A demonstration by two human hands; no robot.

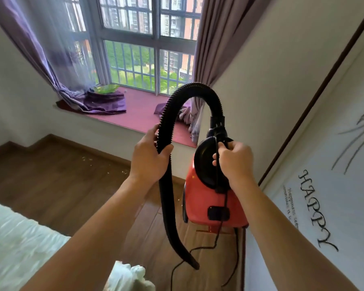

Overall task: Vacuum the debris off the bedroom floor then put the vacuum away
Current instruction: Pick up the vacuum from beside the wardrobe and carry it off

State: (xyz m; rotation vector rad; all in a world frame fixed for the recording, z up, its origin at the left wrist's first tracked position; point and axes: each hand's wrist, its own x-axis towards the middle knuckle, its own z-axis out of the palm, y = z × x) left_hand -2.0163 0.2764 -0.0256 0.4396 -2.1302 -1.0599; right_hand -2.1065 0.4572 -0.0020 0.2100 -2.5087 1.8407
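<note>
1. So the red canister vacuum (214, 198) is held up in front of the person, over the wooden floor (61, 185) and right next to the white wall panel with "HAPPY" (315, 208) lettered on it.
2. The right hand (233, 162) is closed around the black strap-like handle on top of the vacuum body, fingers curled tight. The vacuum hangs from that grip.
3. The left hand (149, 160) is wrapped around the black ribbed hose (166, 114), thumb on one side and fingers on the other.
4. The hose comes out of the top of the vacuum, arches up and over, then runs down through the left hand. Its tapered nozzle end (193, 263) dangles low, close to the floor.
5. A thin black power cord (219, 234) drops down the front of the vacuum and trails off in loops on the floor.
6. The debris (105, 166) is small pale bits scattered on the floorboards near the base of the window seat (143, 110), off to the left of the left hand. There are a few more specks by the hose, lower down.
7. On the window seat there's purple fabric piled up, with a green dish (106, 89) on the left pile. Purple curtains (51, 59) hang on both sides of the barred window (145, 38).
8. The edge of a white bed (19, 238) fills the bottom left corner, and something white and crumpled (132, 276) sits at the bottom edge. Can't tell what that is.
</note>
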